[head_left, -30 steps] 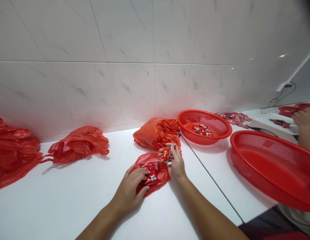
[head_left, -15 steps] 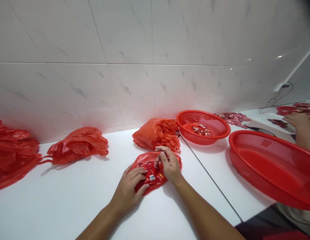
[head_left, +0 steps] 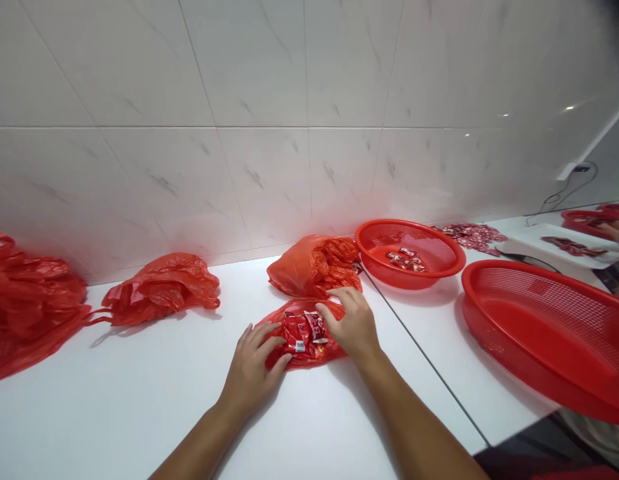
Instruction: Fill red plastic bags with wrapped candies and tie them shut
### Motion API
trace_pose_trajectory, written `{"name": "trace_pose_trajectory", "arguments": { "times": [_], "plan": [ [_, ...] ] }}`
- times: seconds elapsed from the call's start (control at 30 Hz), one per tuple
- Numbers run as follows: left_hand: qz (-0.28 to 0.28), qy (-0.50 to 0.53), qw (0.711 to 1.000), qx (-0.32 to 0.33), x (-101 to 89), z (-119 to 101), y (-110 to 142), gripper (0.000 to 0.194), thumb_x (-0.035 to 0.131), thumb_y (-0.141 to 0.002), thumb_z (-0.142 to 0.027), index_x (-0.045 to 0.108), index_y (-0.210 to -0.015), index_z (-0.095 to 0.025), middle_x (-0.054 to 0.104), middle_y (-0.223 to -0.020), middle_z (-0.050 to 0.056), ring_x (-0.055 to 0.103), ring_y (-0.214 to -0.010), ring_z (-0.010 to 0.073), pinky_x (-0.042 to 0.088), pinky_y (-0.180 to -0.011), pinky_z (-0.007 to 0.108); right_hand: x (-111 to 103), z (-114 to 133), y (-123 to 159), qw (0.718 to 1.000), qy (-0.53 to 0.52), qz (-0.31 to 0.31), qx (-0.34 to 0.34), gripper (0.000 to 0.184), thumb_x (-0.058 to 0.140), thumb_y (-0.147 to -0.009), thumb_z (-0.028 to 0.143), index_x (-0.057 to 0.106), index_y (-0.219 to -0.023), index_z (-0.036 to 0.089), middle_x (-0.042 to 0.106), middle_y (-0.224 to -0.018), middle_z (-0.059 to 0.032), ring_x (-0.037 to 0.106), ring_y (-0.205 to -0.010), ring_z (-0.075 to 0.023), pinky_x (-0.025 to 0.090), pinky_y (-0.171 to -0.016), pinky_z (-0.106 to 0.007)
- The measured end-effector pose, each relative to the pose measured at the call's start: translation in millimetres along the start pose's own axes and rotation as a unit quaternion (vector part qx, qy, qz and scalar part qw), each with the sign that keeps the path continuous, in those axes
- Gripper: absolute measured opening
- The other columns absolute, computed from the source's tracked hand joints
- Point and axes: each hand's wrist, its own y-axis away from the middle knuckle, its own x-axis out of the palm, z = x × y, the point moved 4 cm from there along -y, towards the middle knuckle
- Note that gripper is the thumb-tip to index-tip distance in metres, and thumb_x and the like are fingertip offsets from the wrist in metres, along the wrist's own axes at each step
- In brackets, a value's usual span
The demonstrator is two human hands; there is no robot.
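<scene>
The bag (head_left: pixel 294 308) is thin crinkly plastic, the basket (head_left: pixel 389 280) moulded plastic, the wall tiles (head_left: pixel 249 133) glossy ceramic.

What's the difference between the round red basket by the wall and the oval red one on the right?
The round red basket stands against the tile wall, while the oval red basket sits nearer and runs off the right edge. The round basket holds wrapped red packets; the oval basket shows none. Both are red plastic with mesh sides.

Grip let go, red packets (head_left: pixel 304 331) lying flat

My right hand (head_left: pixel 354 327) no longer pinches them up; it rests open over the top of the red plastic bag (head_left: pixel 294 309), and my left hand (head_left: pixel 250 367) has slid back to the packets' lower-left edge.
</scene>
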Motion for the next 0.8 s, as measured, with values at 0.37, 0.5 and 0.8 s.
{"name": "trace_pose_trajectory", "arguments": {
  "times": [0.37,0.5,0.8],
  "plan": [
    [0.006,0.015,0.956,-0.293,3.1,48,-1,0.057,0.051,-0.097,-0.052,0.057,-0.143,-0.019,0.073,-0.124,0.012,0.063,-0.122,0.0340,0.048,-0.106,0.053,-34,-24,3,0.891,0.279,0.294,0.205,0.075,0.078,-0.080,0.049,0.054,-0.147,0.025,0.073,-0.110,-0.0118,0.069,-0.102,-0.0313,0.047,-0.079,-0.036],
    [0.008,0.026,0.946,-0.323,2.9,53,-6,0.044,0.052,-0.094,-0.045,0.066,-0.127,-0.021,0.073,-0.093,0.007,0.067,-0.101,0.0322,0.049,-0.097,0.048,-53,-16,-9,0.840,0.321,0.382,0.215,0.031,0.072,-0.081,0.034,0.073,-0.109,0.020,0.076,-0.102,-0.0113,0.072,-0.091,-0.0262,0.041,-0.066,-0.030],
    [-0.034,0.093,0.927,-0.362,2.1,61,-1,0.028,0.054,-0.094,-0.046,0.067,-0.108,-0.027,0.070,-0.082,0.000,0.066,-0.079,0.0236,0.045,-0.075,0.033,-85,61,-68,0.878,0.256,0.396,0.081,0.007,0.066,-0.076,0.018,0.067,-0.070,0.021,0.069,-0.071,-0.0034,0.061,-0.068,-0.0170,0.029,-0.054,-0.028]
  ]
}}
